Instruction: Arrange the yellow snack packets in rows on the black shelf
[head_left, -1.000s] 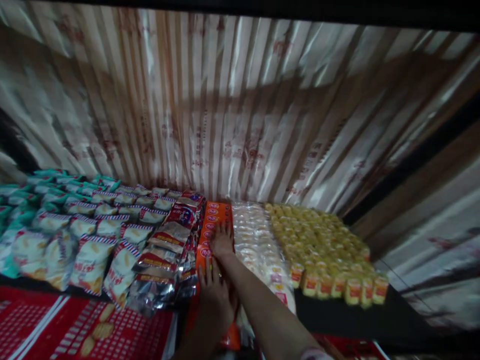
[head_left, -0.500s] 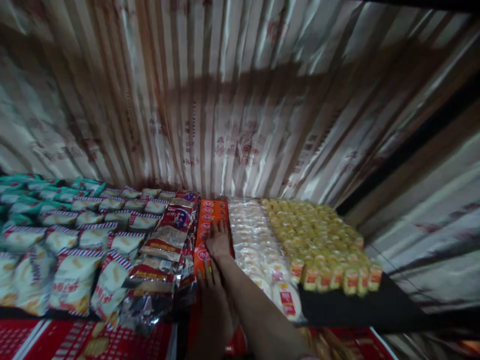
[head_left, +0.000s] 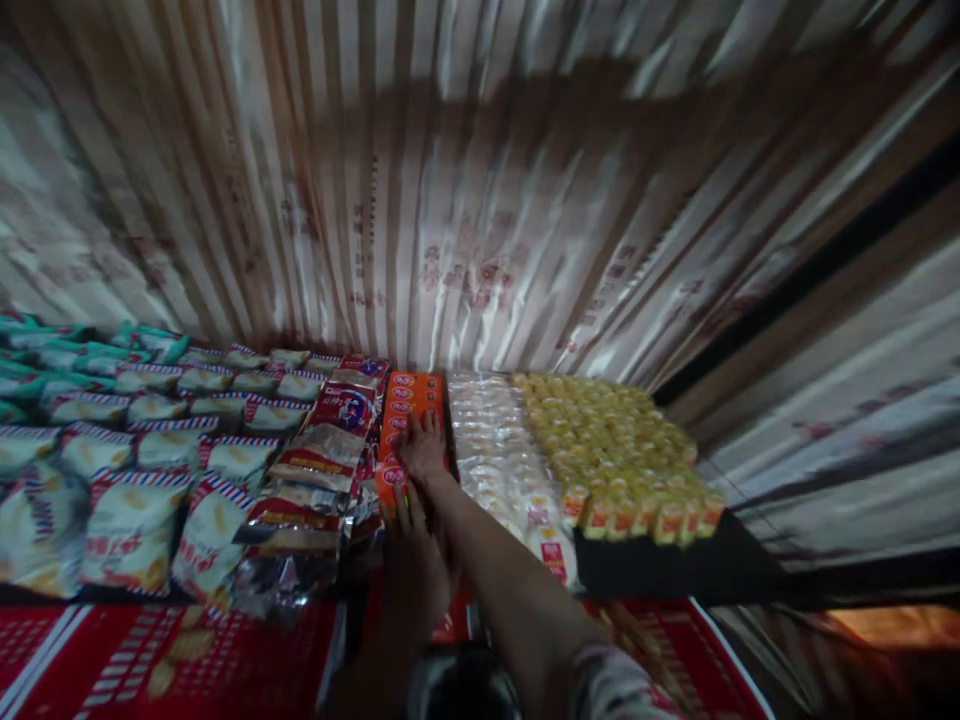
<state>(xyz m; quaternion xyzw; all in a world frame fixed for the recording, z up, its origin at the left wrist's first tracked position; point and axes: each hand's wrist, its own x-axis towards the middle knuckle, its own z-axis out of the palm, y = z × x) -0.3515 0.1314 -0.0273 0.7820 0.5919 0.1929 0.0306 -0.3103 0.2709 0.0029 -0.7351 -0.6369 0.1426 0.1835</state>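
A row of orange packs (head_left: 395, 422) with white-and-red oval logos lies in the middle of the display. My right hand (head_left: 422, 447) rests on top of the row with its fingers stretched forward. Just nearer to me, my left hand (head_left: 409, 520) touches the near end of the orange packs, fingers extended and lying flat. Neither hand is wrapped round a pack. To the left are dark red snack bags (head_left: 330, 430), overlapping in a column. Clear-wrapped round white items (head_left: 491, 440) stand in rows on the right. My forearms hide part of the near edge.
Rows of white striped-top snack bags (head_left: 139, 530) and green bags (head_left: 82, 350) fill the left side. Small yellow packs (head_left: 607, 440) stand at the right on a black surface (head_left: 675, 565). A red printed panel (head_left: 247, 660) hangs in front. Pleated sheeting (head_left: 465, 200) rises behind.
The whole view has shifted, so the goods appear higher and slightly further left. Both hands stay on the orange packs, with little visible movement against them.
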